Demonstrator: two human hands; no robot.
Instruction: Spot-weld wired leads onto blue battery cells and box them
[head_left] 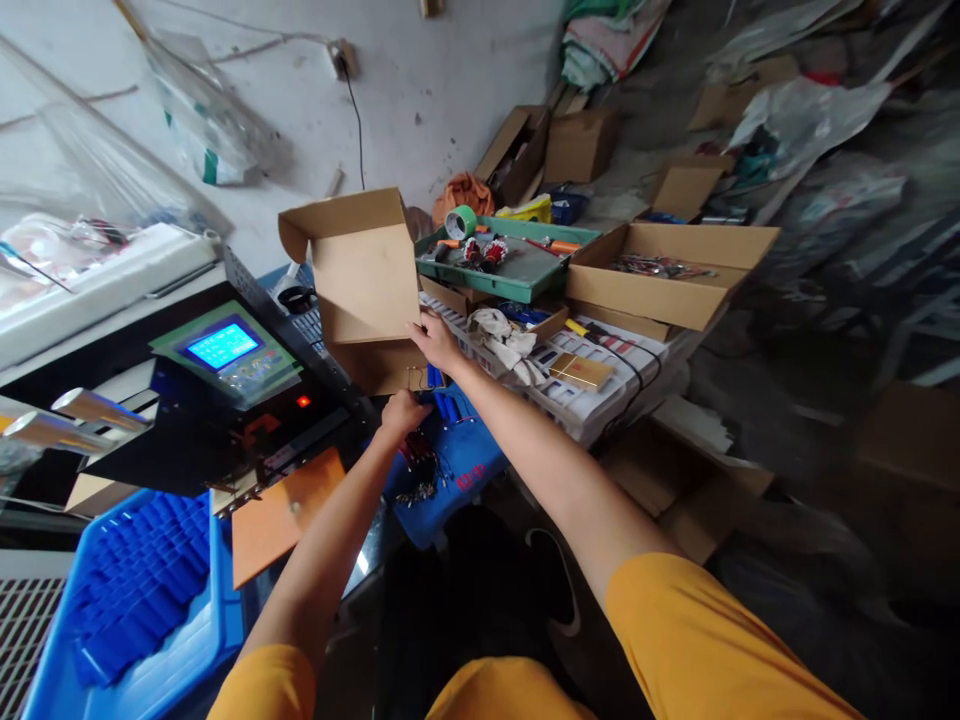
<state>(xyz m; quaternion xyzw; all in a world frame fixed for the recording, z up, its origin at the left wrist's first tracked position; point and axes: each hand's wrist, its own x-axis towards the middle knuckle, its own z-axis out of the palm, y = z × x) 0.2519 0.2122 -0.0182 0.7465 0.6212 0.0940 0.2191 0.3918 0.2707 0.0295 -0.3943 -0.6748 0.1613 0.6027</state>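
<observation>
My right hand [436,343] is closed on the right edge of an open cardboard box [365,285], whose lid stands raised. Lower and to the left, my left hand [405,413] has its fingers curled in at the front of the box. What it holds is hidden, though thin wires show just above it. Beside it, several blue cylinders [448,408] lie on a blue surface [427,515] with red marks. A bundle of dark and red wires with metal ends [420,465] lies just below the left hand.
At left stands a machine with a lit display [223,345] and an orange plate [285,515]. Rows of blue pieces fill part of a blue tray [217,610]. Behind are a green tray [517,285] with tape and tools, and another cardboard box [645,290]. Cartons crowd the right.
</observation>
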